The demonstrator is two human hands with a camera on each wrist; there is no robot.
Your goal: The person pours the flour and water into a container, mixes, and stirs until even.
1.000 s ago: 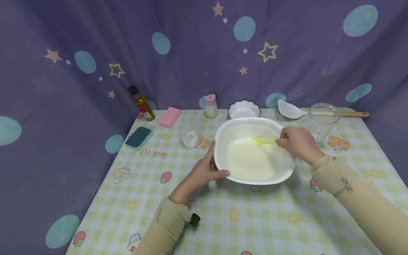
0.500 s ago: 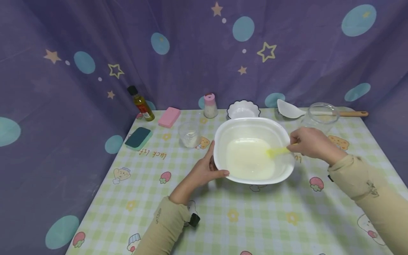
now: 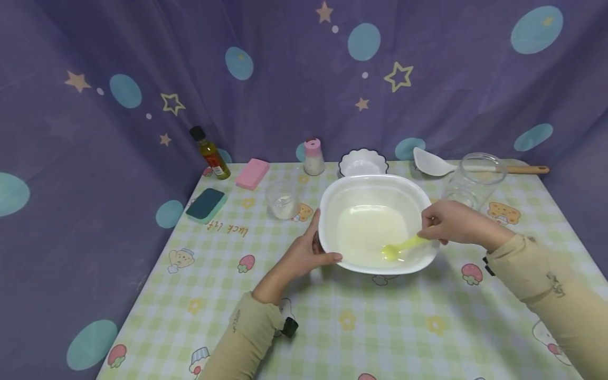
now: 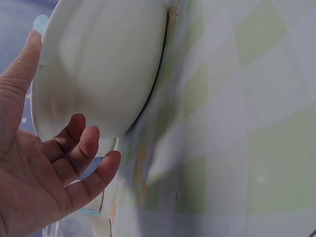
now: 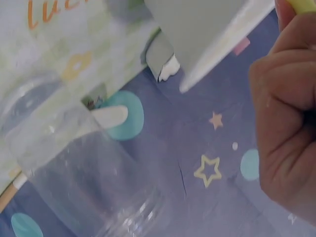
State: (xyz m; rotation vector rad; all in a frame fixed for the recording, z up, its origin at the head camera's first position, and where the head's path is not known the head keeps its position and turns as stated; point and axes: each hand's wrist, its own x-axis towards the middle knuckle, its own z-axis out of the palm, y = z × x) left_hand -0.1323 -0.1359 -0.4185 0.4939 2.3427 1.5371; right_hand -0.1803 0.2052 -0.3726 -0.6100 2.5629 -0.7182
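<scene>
In the head view a white bowl [image 3: 378, 224] sits at the centre of the frame on the checked surface [image 3: 380, 327], with a pool of pale liquid [image 3: 370, 235] in its bottom. The left hand [image 3: 306, 253] cups the bowl's left rim, thumb along the edge and fingers curled round under the side. The right hand [image 3: 448, 224], at the bowl's right rim, pinches the handle of a yellow spoon [image 3: 401, 247] whose head dips into the liquid near the lower right of the bowl.

The left wrist view shows what the head view hides: the bowl's smooth underside [image 4: 103, 69] and the left hand's fingertips [image 4: 89, 143] against it, thumb up on the rim at the upper left of the frame, so the grip is a loose curl about the bowl. The right wrist view gives the right hand [image 5: 289, 113] as a closed fist at the right edge, with a sliver of yellow handle [image 5: 303, 5] at the top right corner, and a clear glass jar [image 5: 84, 173] filling the lower left, close by; the spoon's head is out of that frame.

Along the top of the surface in the head view stand an oil bottle [image 3: 210, 153], a pink sponge [image 3: 253, 173], a shaker [image 3: 313, 157] and a small glass [image 3: 282, 199].
</scene>
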